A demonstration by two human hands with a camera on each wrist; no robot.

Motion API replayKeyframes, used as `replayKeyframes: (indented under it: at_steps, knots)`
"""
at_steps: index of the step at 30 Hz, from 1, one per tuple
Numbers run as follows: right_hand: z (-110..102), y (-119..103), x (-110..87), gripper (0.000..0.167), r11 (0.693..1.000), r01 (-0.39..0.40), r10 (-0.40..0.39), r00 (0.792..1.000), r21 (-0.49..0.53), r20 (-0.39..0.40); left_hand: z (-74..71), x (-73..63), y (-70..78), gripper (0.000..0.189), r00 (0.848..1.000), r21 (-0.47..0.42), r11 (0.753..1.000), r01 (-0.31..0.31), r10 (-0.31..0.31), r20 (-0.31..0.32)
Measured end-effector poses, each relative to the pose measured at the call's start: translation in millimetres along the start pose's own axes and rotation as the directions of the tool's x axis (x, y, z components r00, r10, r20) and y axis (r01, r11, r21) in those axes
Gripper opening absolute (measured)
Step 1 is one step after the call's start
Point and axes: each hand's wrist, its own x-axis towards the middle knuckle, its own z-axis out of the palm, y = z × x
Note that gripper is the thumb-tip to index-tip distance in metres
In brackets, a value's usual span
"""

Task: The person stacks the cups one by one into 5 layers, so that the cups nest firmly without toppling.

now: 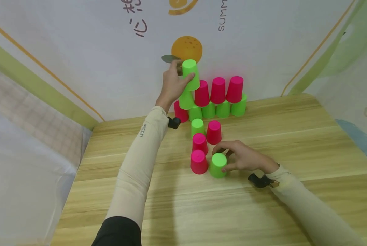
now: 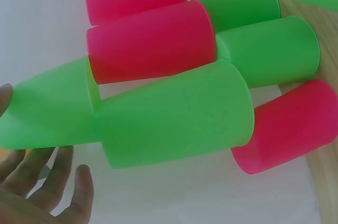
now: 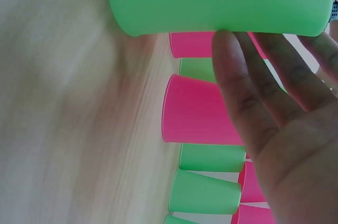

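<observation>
My left hand [image 1: 172, 85] holds an upside-down green cup [image 1: 188, 70] at the top left of a stack of cups, thumb on the near side and fingers behind. In the left wrist view this green cup [image 2: 53, 109] has its rim right at the base of the green cup [image 2: 177, 115] below. Down on the wooden table, my right hand [image 1: 246, 157] grips another upside-down green cup [image 1: 217, 166] between thumb and fingers. The right wrist view shows its fingers [image 3: 229, 71] against that cup's side [image 3: 216, 2]. A pink cup [image 1: 199, 162] stands just left of it.
The stack has a lower row of green cups [image 1: 223, 110] with a pink cup [image 1: 180, 112] at its left end, and three pink cups [image 1: 217, 90] above. Between stack and right hand stand more loose cups [image 1: 214, 133]. A printed cloth [image 1: 94, 61] hangs behind the table [image 1: 109, 184].
</observation>
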Motion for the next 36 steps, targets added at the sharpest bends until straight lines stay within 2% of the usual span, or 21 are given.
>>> replayKeyframes:
  at_steps: [8,13,18,23,28,31,33,36]
  knots:
    - [0.9,4.6,-3.1,0.052,0.999,0.031,-0.029,0.998,0.022,-0.053,-1.7,-3.3,-7.2,0.061,1.0,-0.007,1.0,0.016,-0.016,0.024]
    - [-0.1,7.3,-4.0,0.052,0.999,0.03,-0.029,0.998,0.014,-0.062,-5.2,-12.4,-16.6,0.061,0.999,-0.017,0.999,0.036,-0.035,0.027]
    - [-4.3,6.1,-1.9,0.053,0.999,0.036,-0.037,0.996,-0.015,-0.083,-11.2,-27.3,-29.3,0.057,1.0,-0.027,1.0,0.001,-0.001,-0.005]
    - [-13.5,2.4,0.8,0.053,0.998,0.039,-0.043,0.993,-0.041,-0.107,-11.4,-52.8,-46.1,0.053,0.999,-0.085,0.996,-0.025,0.022,-0.038]
    - [-22.1,-2.6,1.6,0.053,0.996,0.047,-0.056,0.991,-0.071,-0.119,-0.5,-86.3,-63.4,0.05,0.998,-0.153,0.988,-0.015,0.006,-0.061]
    - [-26.4,-5.4,3.9,0.054,0.996,0.053,-0.061,0.991,-0.073,-0.122,5.3,-107.2,-70.9,0.045,1.0,-0.159,0.987,-0.004,0.002,-0.013]
    - [-29.6,-7.3,6.2,0.054,0.996,0.054,-0.062,0.991,-0.072,-0.119,7.9,-121.7,-73.7,0.041,0.999,-0.153,0.988,-0.007,0.014,0.045]
    - [-35.5,-9.2,9.4,0.053,0.995,0.054,-0.063,0.991,-0.078,-0.119,10.7,-143.9,-76.6,0.038,0.99,-0.127,0.992,-0.013,0.031,0.14]
